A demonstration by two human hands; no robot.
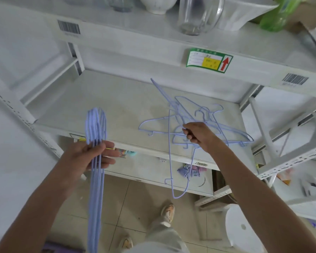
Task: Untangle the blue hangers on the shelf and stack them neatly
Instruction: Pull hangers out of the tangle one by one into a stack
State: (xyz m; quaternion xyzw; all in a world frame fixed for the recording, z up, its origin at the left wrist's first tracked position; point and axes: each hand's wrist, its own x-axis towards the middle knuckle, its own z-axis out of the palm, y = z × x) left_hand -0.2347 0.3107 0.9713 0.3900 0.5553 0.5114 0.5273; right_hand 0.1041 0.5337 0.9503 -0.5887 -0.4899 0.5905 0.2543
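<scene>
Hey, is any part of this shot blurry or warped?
Head view: wide-angle bending curves the white metal shelf edges; the green plastic bottle at the top corner smears; the tangled pale-blue wire hangers stay sharp under flat, soft light.

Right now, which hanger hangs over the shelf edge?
The hanger pinched by the right hand; it dangles below the shelf, the tangle lies flat.

a stockroom or warehouse: white slotted-steel shelving (171, 99) carries barcode stickers (69, 27) and a green location label (209, 60) with a red arrow, with glassware (199, 15) stored above and packets (188, 169) below.
</scene>
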